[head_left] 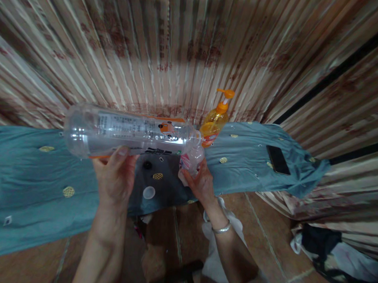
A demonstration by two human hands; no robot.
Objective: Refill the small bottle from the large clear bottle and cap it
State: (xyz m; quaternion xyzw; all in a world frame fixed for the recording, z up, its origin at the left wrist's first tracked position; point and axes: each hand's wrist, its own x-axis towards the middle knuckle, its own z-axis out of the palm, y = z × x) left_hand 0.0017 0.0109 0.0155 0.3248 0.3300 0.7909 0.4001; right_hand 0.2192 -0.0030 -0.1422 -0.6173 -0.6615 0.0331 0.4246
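Note:
My left hand [117,173] is closed around the lower side of a large clear plastic bottle [128,133] with a printed label, tipped onto its side with its mouth to the right. My right hand [202,181] grips a small clear bottle [192,159] with pink print. The large bottle's mouth is at the small bottle's top; whether they touch I cannot tell. Any liquid passing between them is too unclear to see. Just behind stands an orange pump bottle [214,124]. Below the large bottle, a round whitish cap [149,193] and a small black cap [147,165] lie on the cloth.
A teal cloth [239,162] with yellow patterns covers the narrow table. Toward its right end lies a black phone [278,160]. Pleated curtains [182,50] hang behind and at the right. On the tiled floor at lower right is a dark and white bundle [339,260].

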